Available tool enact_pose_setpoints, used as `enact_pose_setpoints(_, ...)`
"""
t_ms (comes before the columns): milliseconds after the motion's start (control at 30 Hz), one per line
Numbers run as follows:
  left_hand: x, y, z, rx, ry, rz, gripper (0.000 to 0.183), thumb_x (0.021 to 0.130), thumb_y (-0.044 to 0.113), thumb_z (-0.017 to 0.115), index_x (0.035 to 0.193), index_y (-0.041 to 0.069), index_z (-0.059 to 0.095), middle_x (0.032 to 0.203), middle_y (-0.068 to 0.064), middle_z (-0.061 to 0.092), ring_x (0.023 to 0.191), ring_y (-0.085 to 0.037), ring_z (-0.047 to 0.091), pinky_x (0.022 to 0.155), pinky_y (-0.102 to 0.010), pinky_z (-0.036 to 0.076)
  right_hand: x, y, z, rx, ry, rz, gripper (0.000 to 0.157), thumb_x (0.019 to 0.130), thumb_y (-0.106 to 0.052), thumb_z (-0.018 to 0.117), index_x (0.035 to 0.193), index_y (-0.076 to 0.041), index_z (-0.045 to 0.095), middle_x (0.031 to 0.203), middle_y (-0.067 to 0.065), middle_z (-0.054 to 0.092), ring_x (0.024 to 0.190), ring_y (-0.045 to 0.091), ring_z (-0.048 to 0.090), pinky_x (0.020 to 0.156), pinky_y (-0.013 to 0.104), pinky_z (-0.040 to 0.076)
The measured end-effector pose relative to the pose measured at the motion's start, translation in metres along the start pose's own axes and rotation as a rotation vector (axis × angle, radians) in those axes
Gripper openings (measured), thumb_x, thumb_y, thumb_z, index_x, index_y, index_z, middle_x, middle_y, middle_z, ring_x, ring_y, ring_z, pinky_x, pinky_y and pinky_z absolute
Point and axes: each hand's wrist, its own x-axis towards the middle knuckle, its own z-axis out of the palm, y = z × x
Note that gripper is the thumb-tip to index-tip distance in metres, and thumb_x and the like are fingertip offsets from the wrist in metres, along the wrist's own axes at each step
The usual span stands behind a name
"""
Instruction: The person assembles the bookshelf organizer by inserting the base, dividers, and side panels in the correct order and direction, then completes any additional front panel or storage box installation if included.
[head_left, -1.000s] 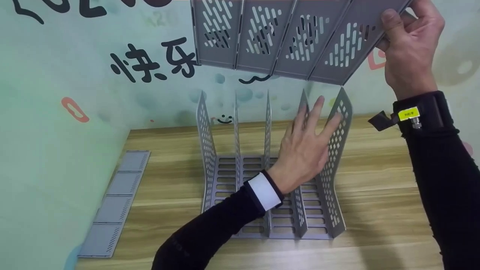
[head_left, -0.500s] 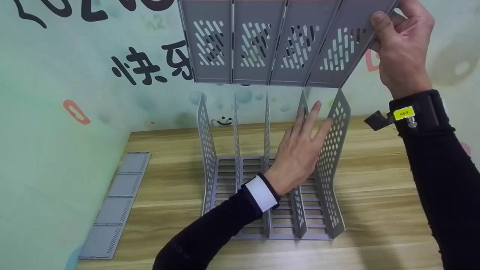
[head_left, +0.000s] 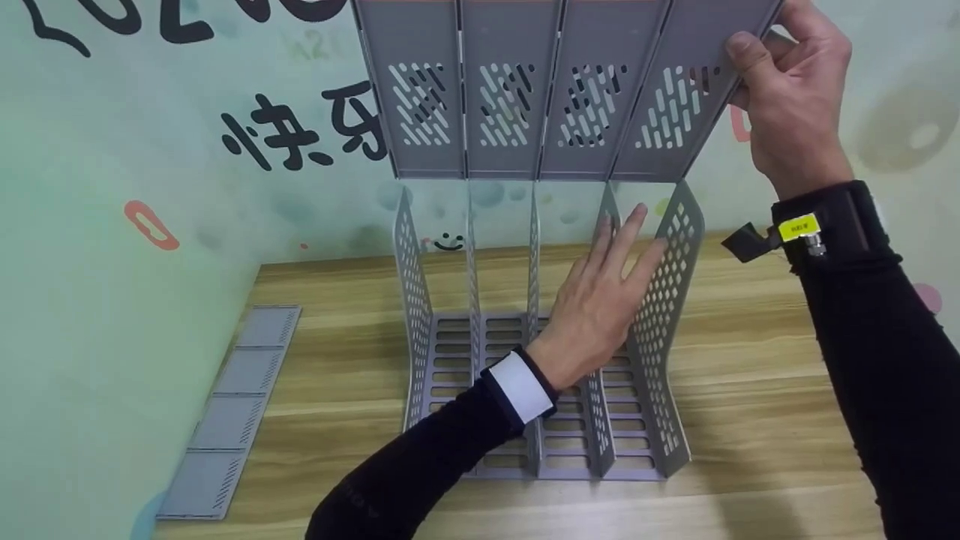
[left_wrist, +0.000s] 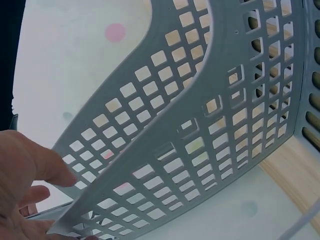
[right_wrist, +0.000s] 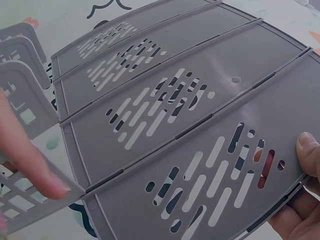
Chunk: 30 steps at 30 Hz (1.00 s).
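Note:
A grey plastic file rack stands on the table in the head view, its slotted base (head_left: 450, 322) carrying upright perforated dividers (head_left: 602, 427) between two side walls (head_left: 684, 196). My left hand (head_left: 592, 307) reaches over it with fingers spread and fairly straight, straddling the fourth upright near its top; the left wrist view has the fingers (left_wrist: 35, 160) at that upright's corner. A grey panel (head_left: 506, 37) with slanted slots is held at its right edge by my right hand (head_left: 799, 112), thumb in front. The panel's lower edge lines up with the upright tops; contact is unclear.
A narrow, ribbed grey panel (head_left: 229, 416) lies flat on the wood-grain table (head_left: 337, 450) at the left. A pale green wall covering (head_left: 187, 337) with black lettering rises behind and to the left. The left forearm covers part of the rack.
My right hand has moved left and slightly down, bringing the panel's lower edge down level with the rack's upright tops. The left hand has drawn its fingers slightly inward, away from the right wall.

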Motion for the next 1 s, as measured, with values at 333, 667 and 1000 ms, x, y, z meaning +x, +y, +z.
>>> enact_pose_setpoints(333,0.007,-0.007,0.004,-0.315,0.142,-0.148,0.086,0.094,-0.008,0.061,0.159,-0.002,0.004,0.163,-0.027,0.008,0.126,-0.030,0.054,0.067,-0.008,0.049,-0.001,-0.001,0.000,-0.008,-0.001,-0.020,0.028,0.096,0.007,0.062,0.124,0.005,0.065,0.114,0.033,0.066,0.109,0.041,0.066,0.095,0.045,0.053)
enact_pose_setpoints(667,0.004,-0.009,0.007,-0.251,0.057,-0.163,0.071,0.106,0.007,0.048,0.156,-0.012,0.001,0.162,-0.029,0.012,0.121,-0.028,0.059,0.071,-0.006,0.049,-0.001,0.000,0.000,-0.008,-0.041,-0.044,0.028,0.096,0.008,0.061,0.124,0.006,0.064,0.115,0.035,0.064,0.109,0.043,0.065,0.096,0.047,0.052)
enact_pose_setpoints(1000,0.004,-0.015,-0.003,-0.321,0.060,-0.177,0.073,0.104,0.011,0.055,0.158,-0.008,0.010,0.161,-0.026,0.023,0.103,-0.024,0.065,0.061,-0.011,0.049,0.004,0.006,-0.003,0.018,-0.047,-0.044,0.025,0.095,0.008,0.062,0.120,0.009,0.064,0.110,0.039,0.063,0.104,0.044,0.067,0.092,0.046,0.054)
